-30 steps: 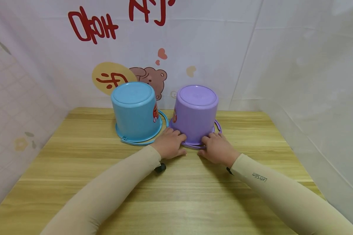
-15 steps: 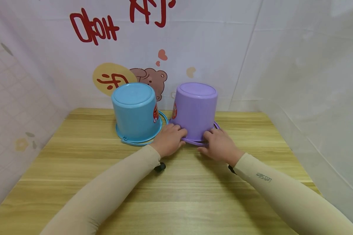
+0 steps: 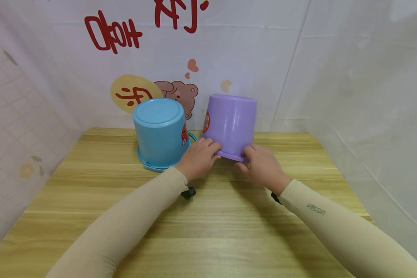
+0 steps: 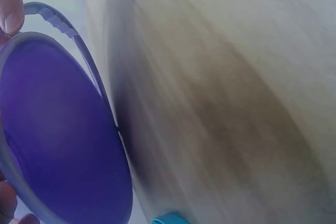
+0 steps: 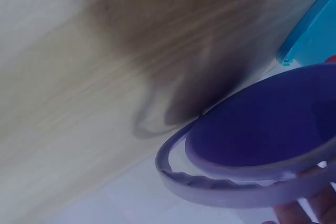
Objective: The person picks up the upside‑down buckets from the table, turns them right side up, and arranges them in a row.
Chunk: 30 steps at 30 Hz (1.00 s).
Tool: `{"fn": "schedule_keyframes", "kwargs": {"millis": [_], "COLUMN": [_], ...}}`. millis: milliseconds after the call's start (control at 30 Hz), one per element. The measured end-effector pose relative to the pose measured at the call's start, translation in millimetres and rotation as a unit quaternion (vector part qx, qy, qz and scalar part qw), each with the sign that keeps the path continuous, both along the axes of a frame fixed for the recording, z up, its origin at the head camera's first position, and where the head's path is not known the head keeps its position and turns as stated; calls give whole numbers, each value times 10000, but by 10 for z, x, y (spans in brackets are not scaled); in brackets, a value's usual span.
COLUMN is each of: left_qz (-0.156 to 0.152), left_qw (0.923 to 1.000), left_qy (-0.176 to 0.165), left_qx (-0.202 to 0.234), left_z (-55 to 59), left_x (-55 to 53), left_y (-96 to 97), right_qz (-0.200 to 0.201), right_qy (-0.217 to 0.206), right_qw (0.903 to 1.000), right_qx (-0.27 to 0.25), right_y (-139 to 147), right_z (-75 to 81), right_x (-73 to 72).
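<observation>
Head view, biggest stuff first: white cloth backdrop (image 3: 264,58) across the back, then a wood-grain table (image 3: 212,239) under everything; on it sit two upside-down buckets, a blue bucket (image 3: 156,143) on the left, base up and flat on its mouth, and a purple bucket (image 3: 231,123) to its right, tipped so the base leans away from the person.

That tilt is the bit that matters imo; the purple bucket lies straight ahead of the fingers, its base-to-mouth axis running up and back, with the mouth facing down and partly toward the person; the near edge is off the wood while the far edge looks to be on or very close to it.

Neither hand is nearer; the left hand (image 3: 197,159) grips the near-left part of the purple rim (image 3: 233,156), fingers curled over the outside, and the right hand (image 3: 264,168) pinches the near-right part, thumb on the underside; the left one is also the one next to the blue bucket, sitting in the gap between the two.

Smaller bits: the purple handle (image 5: 220,192) loops out beside the rim, close to the right fingers; right wrist view is dim and cropped there, so can't tell whether they hold the handle too; last, a red sticker (image 3: 206,121) on the purple bucket's left side.
</observation>
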<state>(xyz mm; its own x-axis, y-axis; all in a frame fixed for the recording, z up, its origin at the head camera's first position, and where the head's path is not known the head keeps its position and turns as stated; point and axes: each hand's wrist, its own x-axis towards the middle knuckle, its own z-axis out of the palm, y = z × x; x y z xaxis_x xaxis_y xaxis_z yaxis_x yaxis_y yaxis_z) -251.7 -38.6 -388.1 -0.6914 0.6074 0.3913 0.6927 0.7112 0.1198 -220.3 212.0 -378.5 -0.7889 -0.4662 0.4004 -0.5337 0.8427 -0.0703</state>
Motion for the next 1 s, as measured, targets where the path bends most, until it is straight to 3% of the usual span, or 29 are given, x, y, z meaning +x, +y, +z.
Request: {"fn": "schedule_keyframes", "kwargs": {"millis": [133, 267, 600, 833, 1000], "left_qz": [-12, 16, 123, 69, 25], "left_qw": [9995, 9986, 9933, 9842, 9808], "left_qy": [-129, -235, -701, -987, -972], "left_qx": [295, 465, 912, 1470, 1693], "left_z": [64, 117, 276, 376, 411], "left_x": [7, -4, 6, 18, 10], "left_y": [1, 1, 1, -13, -22], "right_qz": [228, 696, 1778, 1876, 1978], "right_qy": [378, 872, 2157, 2013, 1878], "right_qw": [9986, 9929, 9600, 9611, 9614], "right_qx": [-304, -406, -135, -239, -351], "right_y": [-15, -38, -38, -50, -45], "right_z": [38, 75, 206, 339, 403], "right_x": [-14, -43, -135, -145, -143]}}
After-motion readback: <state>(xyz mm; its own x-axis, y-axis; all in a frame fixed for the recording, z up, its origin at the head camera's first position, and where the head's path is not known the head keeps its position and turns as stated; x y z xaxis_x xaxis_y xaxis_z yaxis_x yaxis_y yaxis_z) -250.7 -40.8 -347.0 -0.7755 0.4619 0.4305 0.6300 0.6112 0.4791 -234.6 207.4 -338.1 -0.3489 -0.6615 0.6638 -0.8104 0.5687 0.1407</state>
